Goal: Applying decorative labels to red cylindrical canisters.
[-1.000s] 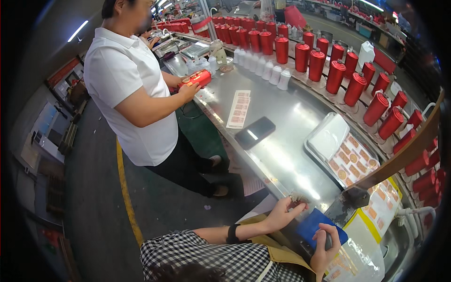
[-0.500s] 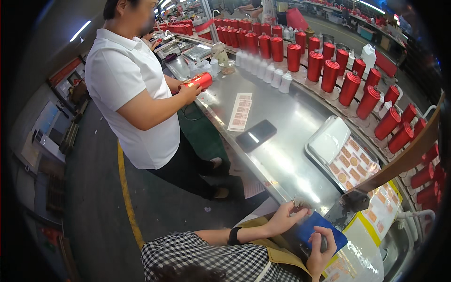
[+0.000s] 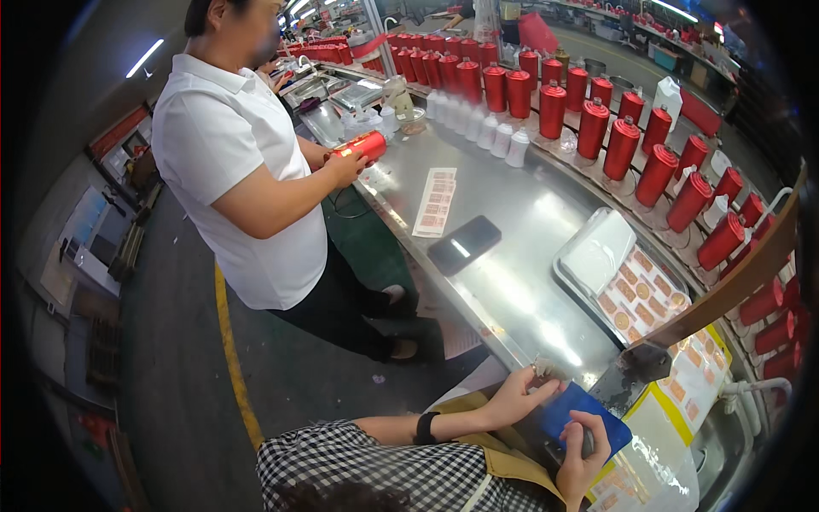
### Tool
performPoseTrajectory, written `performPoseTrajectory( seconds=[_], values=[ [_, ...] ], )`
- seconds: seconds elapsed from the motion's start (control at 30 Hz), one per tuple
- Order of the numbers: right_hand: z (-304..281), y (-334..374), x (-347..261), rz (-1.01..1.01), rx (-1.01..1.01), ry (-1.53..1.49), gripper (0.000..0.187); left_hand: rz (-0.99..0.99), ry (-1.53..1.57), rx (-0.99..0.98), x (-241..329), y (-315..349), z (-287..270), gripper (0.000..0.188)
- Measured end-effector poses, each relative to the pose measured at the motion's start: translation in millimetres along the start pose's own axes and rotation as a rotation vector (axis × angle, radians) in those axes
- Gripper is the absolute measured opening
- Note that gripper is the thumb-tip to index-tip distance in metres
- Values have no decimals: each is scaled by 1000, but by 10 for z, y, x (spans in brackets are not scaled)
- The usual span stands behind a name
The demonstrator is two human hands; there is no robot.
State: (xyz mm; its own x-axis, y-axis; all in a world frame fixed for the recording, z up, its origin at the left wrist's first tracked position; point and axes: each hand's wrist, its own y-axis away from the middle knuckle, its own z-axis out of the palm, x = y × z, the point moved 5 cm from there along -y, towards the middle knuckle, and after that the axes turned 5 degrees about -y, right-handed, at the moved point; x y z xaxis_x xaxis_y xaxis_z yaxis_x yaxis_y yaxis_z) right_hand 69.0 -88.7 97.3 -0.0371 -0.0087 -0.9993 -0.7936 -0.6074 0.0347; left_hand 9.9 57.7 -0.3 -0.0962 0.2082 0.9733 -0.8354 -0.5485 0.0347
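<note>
My left hand (image 3: 519, 401) has its thumb and forefinger apart over the metal bench's near edge. A small brownish, blurred thing (image 3: 546, 370) shows beside its fingertips; I cannot make out whether they touch. Beside it, my right hand (image 3: 585, 454) is curled round a small dark grey rounded object (image 3: 588, 440), over a flat blue piece (image 3: 589, 416). Its kind is mostly hidden by my fingers. Under and beyond my right hand lie clear sheets of orange-brown decals (image 3: 689, 367), some edged in yellow.
A tray (image 3: 627, 299) of decals with a white lid stands on the metal bench (image 3: 503, 282). Beyond are a phone (image 3: 465, 245), a printed strip (image 3: 435, 203), white bottles (image 3: 517, 149) and a line of red canisters (image 3: 657, 175). At left a person (image 3: 217, 145) holds a red canister (image 3: 365, 148).
The line of red canisters along the bench's far side has shifted along. My hands and the blue piece have barely moved. The other person still holds a red canister.
</note>
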Motion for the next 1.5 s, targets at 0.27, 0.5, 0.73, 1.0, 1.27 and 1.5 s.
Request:
performPoseTrajectory(
  seconds=[0.27, 0.5, 0.73, 1.0, 1.27, 1.5],
  values=[
    [-26, 5, 38, 13, 4, -35, 10, -31, -19, -31, 65, 8, 49, 24],
    [-26, -4, 63, 1, -8, -17, 10, -37, -37, -36, 21, 17, 39, 25],
    [-28, -1, 43, 13, 4, -2, 10, -57, -15, -44, 54, 27, 61, 23],
    [-71, 23, 142, 50, -77, -74, 16, -14, -19, -44, 39, 11, 75, 24],
    [-37, 27, 114, 75, -77, -46, 15, -41, -18, -57, 44, 33, 58, 22],
    [-11, 30, 65, 68, -95, -49, 16, -39, -47, -46, 67, 44, 82, 24]
  ],
)
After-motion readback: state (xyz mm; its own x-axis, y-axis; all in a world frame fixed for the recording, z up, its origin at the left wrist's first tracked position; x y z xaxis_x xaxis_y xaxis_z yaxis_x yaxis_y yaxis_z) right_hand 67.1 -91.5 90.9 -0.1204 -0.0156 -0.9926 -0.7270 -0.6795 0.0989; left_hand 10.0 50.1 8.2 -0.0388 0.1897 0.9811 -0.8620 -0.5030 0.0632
